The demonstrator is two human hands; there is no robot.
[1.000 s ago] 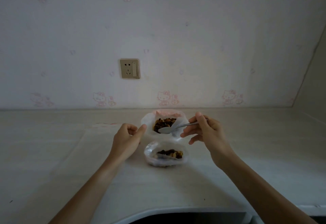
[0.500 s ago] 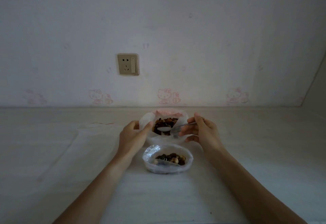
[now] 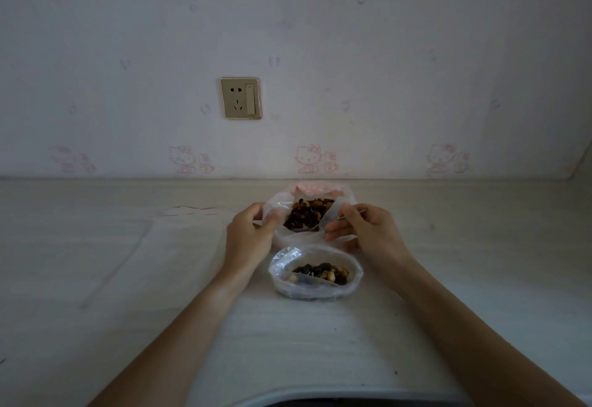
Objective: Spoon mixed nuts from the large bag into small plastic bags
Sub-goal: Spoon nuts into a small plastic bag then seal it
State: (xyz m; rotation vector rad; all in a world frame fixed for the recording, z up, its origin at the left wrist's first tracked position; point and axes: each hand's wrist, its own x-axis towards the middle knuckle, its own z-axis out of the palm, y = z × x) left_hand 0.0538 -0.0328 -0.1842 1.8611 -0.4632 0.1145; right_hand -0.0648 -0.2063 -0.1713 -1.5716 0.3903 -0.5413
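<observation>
The large clear bag (image 3: 347,196) stands open on the table, full of dark mixed nuts (image 3: 307,214), with a pink patch at its back. My left hand (image 3: 250,235) pinches the bag's left rim. My right hand (image 3: 368,230) holds a thin metal spoon (image 3: 360,212) by the handle at the bag's right rim; its bowl is hidden behind the plastic. Nearer to me sits a small clear plastic bag (image 3: 315,273), open, with a shallow layer of nuts inside.
The pale table (image 3: 128,278) reaches back to a papered wall with a socket plate (image 3: 241,98). A flat clear plastic sheet or bag (image 3: 179,217) with a red line lies left of my left hand. The table's near edge curves at the bottom.
My left hand has moved right and taken hold of the large bag's left rim. The spoon has gone down into the bag on the right, its bowl now out of sight.
</observation>
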